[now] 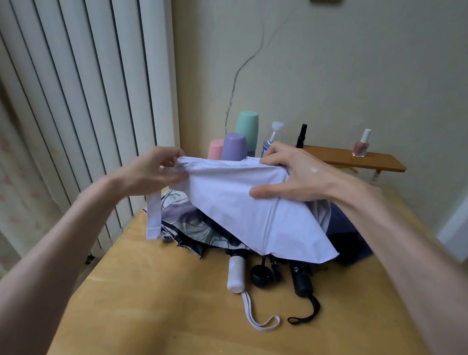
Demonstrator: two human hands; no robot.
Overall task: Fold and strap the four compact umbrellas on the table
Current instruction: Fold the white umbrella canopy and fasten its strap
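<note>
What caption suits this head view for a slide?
The left hand and right hand grip the lilac umbrella canopy above the other umbrellas on the wooden table.

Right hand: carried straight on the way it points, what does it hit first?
The right hand points left along the lilac canopy it grips; next in line is probably the left hand, depth unclear.

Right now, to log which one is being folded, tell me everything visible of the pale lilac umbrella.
The pale lilac umbrella has a thin, smooth fabric canopy with one stitched seam, unstrapped, held above the table. The left hand pinches its left end, where its strap hangs down; the right hand grips the top edge, thumb on the front. Its hem drapes over a floral umbrella. A white handle below may be its.
</note>
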